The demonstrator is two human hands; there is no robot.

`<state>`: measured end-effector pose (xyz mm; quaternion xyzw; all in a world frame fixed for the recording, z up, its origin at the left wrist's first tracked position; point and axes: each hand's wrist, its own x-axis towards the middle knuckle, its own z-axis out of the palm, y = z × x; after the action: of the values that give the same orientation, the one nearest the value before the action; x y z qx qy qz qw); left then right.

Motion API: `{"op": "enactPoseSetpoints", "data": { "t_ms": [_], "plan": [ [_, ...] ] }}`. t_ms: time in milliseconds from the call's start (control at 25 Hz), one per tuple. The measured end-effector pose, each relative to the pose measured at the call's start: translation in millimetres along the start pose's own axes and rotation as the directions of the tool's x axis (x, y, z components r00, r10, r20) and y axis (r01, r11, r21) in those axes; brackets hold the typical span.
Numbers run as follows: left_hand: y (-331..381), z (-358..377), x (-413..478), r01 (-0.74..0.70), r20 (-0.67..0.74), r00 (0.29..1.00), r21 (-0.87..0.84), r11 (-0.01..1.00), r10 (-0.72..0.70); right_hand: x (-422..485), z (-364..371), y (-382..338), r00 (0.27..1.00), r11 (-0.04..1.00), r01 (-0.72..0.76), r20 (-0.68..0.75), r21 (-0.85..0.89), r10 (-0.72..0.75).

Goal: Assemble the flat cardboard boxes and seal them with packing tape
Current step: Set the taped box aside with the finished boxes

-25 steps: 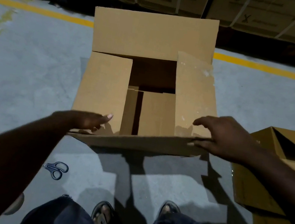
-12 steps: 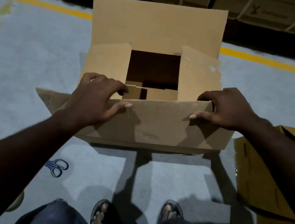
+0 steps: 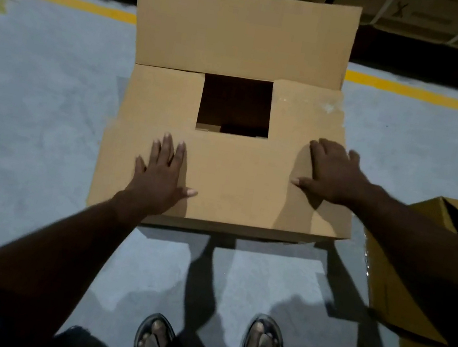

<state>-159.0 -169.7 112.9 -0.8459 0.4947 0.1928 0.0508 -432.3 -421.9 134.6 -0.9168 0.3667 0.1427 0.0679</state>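
The near flap is now folded flat over the side flaps of the box, which stands on the floor. Left grip and right grip press it, fingers straight. Risk: released untaped, it may spring up; the far flap stands open.

Box on floor, another box to its right.

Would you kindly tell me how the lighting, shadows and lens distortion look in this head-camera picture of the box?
Head view: dim overall, the stacked cartons at the back nearly black; several overlapping shadows fall on the floor before the cardboard box, and the left hand and right hand each shade its flap; the wide lens stretches the left forearm toward the corner; no glare.
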Motion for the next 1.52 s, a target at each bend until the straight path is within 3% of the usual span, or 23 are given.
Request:
{"op": "enactPoseSetpoints", "data": {
  "t_ms": [80,200,320,400,480,600,760,840,960,1120,1200,1240,1400,1520],
  "plan": [
    [-5.6,15.0,2.8,0.019,0.091,0.996,-0.025,1.0,-0.016,-0.4,23.6,-2.0,0.998,0.997,-0.023,0.056,0.069,0.019],
    [-10.0,26.7,4.9,0.025,0.107,0.994,-0.021,0.999,-0.022,4.3,37.9,3.6,0.999,0.99,0.0,-0.038,0.143,0.005],
    [-14.0,34.6,0.5,0.022,0.097,0.995,-0.018,1.0,-0.021,30.8,23.1,18.2,1.0,0.991,-0.014,-0.016,0.134,0.016],
    [-13.7,37.0,0.2,0.037,0.096,0.995,-0.036,0.999,-0.033,63.1,8.6,35.4,0.994,0.983,-0.106,0.007,0.149,0.106],
    [-13.0,40.1,1.3,0.047,0.113,0.993,-0.021,0.999,-0.044,94.4,-12.2,48.3,0.971,0.934,-0.228,-0.009,0.274,0.239],
    [-16.3,44.1,2.3,0.036,0.121,0.992,-0.008,0.999,-0.035,133.9,-47.2,59.7,0.902,0.705,-0.324,-0.019,0.631,0.432],
    [-18.6,47.1,0.4,0.039,0.171,0.984,0.042,0.998,-0.045,179.3,-77.5,76.6,0.838,0.246,-0.315,0.148,0.917,0.525],
    [-19.6,48.7,0.4,0.033,0.165,0.986,0.027,0.999,-0.037,191.7,-85.9,77.8,0.833,0.066,-0.304,0.232,0.95,0.502],
    [-20.1,54.1,0.3,0.02,0.037,0.999,-0.034,0.999,-0.019,199.9,-94.2,75.2,0.861,-0.106,-0.228,0.251,0.968,0.442],
    [-16.7,50.7,-0.2,0.015,0.03,0.999,-0.021,1.0,-0.014,195.0,-77.9,99.1,0.88,-0.279,-0.152,0.259,0.948,0.399],
    [-18.6,52.1,-2.8,0.0,0.01,1.0,-0.024,1.0,0.0,181.7,-65.3,107.4,0.911,-0.253,-0.165,0.246,0.953,0.331],
    [-19.7,52.9,-3.6,-0.005,-0.004,1.0,-0.029,1.0,0.005,173.4,-61.8,109.3,0.93,-0.175,-0.175,0.222,0.969,0.295],
    [-21.9,56.5,-3.2,-0.025,-0.043,0.999,-0.016,1.0,0.024,133.8,-40.4,104.6,0.94,0.282,-0.311,0.251,0.907,0.23],
    [-23.5,57.6,-0.8,-0.016,-0.079,0.997,-0.065,0.998,0.011,113.0,-0.7,83.5,0.905,0.356,-0.358,0.226,0.863,0.36]
  ]
}}
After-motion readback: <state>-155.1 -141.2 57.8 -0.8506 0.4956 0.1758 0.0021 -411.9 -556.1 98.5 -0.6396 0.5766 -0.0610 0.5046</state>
